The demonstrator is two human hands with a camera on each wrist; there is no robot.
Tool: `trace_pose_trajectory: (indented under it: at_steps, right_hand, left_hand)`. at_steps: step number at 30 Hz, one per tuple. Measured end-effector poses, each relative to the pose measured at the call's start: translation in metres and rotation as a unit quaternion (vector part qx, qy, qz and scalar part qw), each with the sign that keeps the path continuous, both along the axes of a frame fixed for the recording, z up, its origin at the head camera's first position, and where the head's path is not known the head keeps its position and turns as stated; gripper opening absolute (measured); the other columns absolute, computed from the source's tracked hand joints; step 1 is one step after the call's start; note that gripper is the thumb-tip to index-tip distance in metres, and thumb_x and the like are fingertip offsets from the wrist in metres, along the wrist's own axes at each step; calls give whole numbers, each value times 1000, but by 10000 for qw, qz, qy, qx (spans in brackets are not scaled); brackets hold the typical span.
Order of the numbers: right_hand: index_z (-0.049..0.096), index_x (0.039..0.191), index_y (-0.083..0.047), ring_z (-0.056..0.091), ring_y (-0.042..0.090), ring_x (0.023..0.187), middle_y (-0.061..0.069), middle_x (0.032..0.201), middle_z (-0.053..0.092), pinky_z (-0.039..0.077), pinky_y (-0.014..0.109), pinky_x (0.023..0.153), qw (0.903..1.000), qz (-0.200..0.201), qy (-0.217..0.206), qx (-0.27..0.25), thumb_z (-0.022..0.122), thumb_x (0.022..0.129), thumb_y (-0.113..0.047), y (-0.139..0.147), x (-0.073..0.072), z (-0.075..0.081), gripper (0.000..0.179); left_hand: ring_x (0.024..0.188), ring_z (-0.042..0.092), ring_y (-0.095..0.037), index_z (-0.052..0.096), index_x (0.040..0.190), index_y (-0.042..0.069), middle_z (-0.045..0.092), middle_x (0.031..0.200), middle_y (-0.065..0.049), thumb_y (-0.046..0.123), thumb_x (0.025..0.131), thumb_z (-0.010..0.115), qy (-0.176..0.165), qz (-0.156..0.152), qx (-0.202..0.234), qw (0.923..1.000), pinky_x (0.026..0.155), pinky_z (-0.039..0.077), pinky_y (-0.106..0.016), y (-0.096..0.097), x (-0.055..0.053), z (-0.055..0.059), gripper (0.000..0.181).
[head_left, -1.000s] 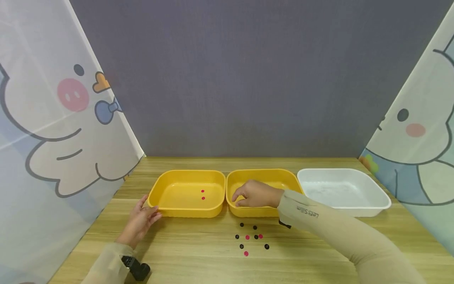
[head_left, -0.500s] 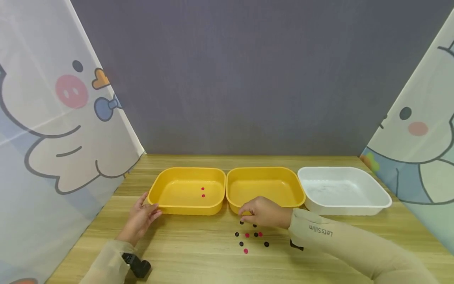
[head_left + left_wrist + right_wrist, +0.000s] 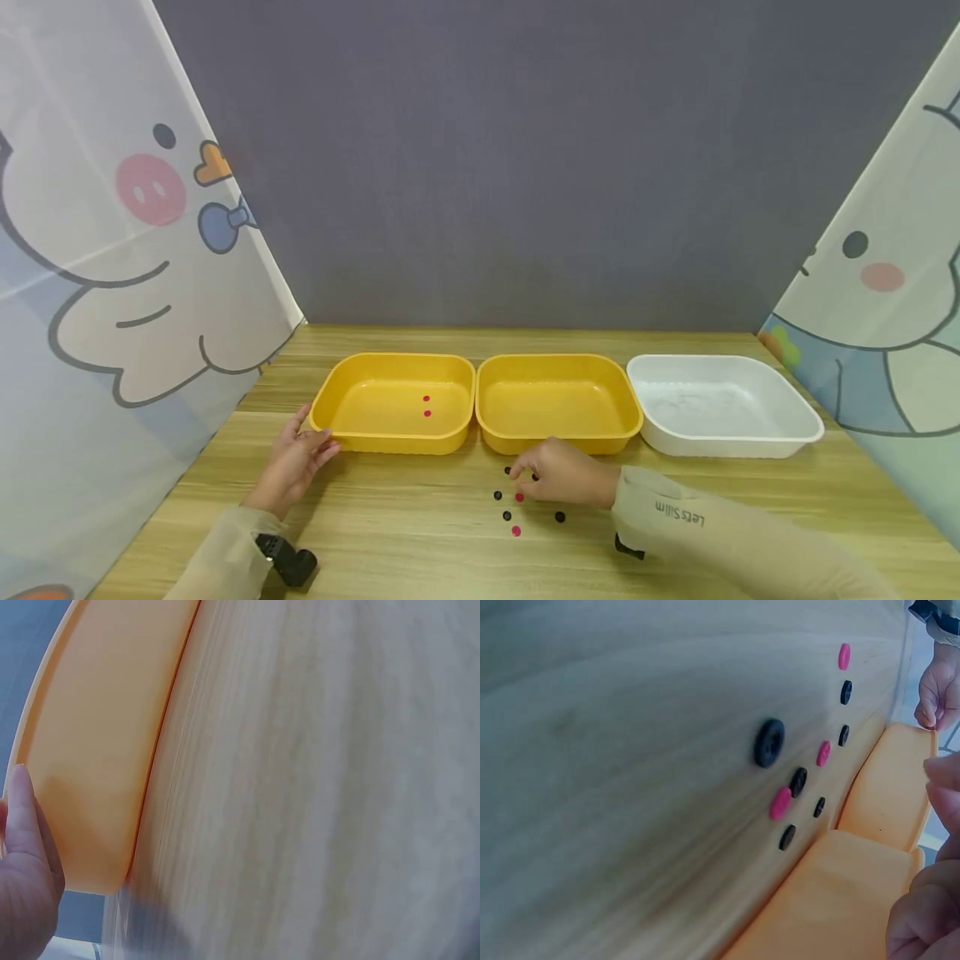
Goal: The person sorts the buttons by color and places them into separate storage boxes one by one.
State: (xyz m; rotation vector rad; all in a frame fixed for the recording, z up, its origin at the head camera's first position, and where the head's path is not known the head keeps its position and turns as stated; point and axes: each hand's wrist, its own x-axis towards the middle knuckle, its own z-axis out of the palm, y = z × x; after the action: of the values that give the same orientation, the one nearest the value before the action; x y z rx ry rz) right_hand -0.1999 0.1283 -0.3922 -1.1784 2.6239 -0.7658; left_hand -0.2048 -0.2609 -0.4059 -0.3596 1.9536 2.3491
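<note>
My left hand [image 3: 291, 467] holds the front left corner of the left yellow tray [image 3: 390, 444], thumb against its outer wall in the left wrist view. Two pink buttons [image 3: 427, 413] lie in that tray. Just in front of the middle yellow tray [image 3: 558, 446], my right hand [image 3: 564, 473] hovers low over a scatter of buttons, index finger and thumb apart with nothing seen between them. Several black buttons [image 3: 560, 517] and a few pink ones [image 3: 516, 531] lie on the table; the hand hides some in the head view. In the right wrist view a pink button [image 3: 781, 803] touches a black button [image 3: 799, 782].
A white tray [image 3: 735, 446] stands at the right, in one row with the two yellow trays. All rest on a wood-grain table [image 3: 405, 533]. A grey panel [image 3: 480, 167] rises behind, with printed cloth [image 3: 97, 275] at both sides.
My right hand has come out of the middle yellow tray, towards me, and down to the buttons on the table. The left hand has stayed at its tray corner.
</note>
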Motion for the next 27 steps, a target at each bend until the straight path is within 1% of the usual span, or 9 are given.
trace_pose_trajectory:
  at_steps: [3,5,7,10,13,16,20,24,27]
  right_hand:
    - [73,97,-3,27,-5,42,-14,53,40,26,11,40,10000,90,-14,0,71,82,-8,-1,1,-5,15]
    - [74,96,-4,30,-6,43,-16,54,44,29,10,40,9998,184,-64,89,71,82,-8,-2,1,-8,15]
    - [74,94,-5,35,-7,46,-15,59,53,34,10,43,9993,282,-112,221,72,80,-8,-2,1,-10,14]
    - [74,90,-7,43,-6,54,-12,72,63,42,10,51,9984,371,-194,369,72,78,-7,-3,0,-13,13]
    - [74,89,-9,50,-5,63,-8,80,68,47,11,60,9981,358,-243,443,71,77,-7,-2,-2,-16,12]
    - [74,88,-8,51,-4,65,-6,81,69,48,12,63,9982,294,-224,478,70,76,-6,-1,-5,-18,13]
    - [74,86,-9,49,-3,62,-6,77,68,47,13,60,9980,286,-125,542,70,75,-5,0,-7,-20,13]
    - [74,84,-10,47,-4,61,-11,73,64,45,12,59,9973,345,8,650,71,75,-7,0,-7,-21,10]
    - [73,82,-10,45,-4,60,-13,70,61,44,12,57,9970,310,14,712,71,75,-8,-1,-8,-21,8]
  left_hand:
    - [69,60,-4,-12,153,15,52,85,1,-5,99,40,-11,30,-14,10000,75,55,-17,1,0,1,77]
    - [69,60,-4,-11,153,15,52,83,1,-5,99,41,-20,44,-18,10000,75,55,-17,1,0,1,78]
    - [69,60,-4,-11,153,15,53,83,1,-5,99,41,-18,56,1,10000,75,55,-18,2,1,1,78]
    - [69,60,-4,-10,154,16,53,83,1,-4,99,41,-40,72,34,10000,75,55,-18,1,1,2,78]
    - [70,60,-4,-9,154,17,52,85,1,-4,99,41,-61,82,39,9999,75,55,-18,1,1,2,77]
    - [70,60,-4,-10,154,16,51,86,0,-5,99,40,-55,81,24,9999,76,55,-18,1,1,2,77]
    - [71,60,-4,-10,154,16,51,86,0,-5,99,41,-53,82,4,10000,77,55,-18,2,1,3,77]
    - [69,61,-4,-9,154,16,52,84,1,-5,98,41,-90,123,20,9999,76,55,-18,3,1,3,77]
    - [69,61,-4,-9,154,16,53,83,1,-5,98,41,-81,125,28,9999,75,55,-18,3,1,3,77]
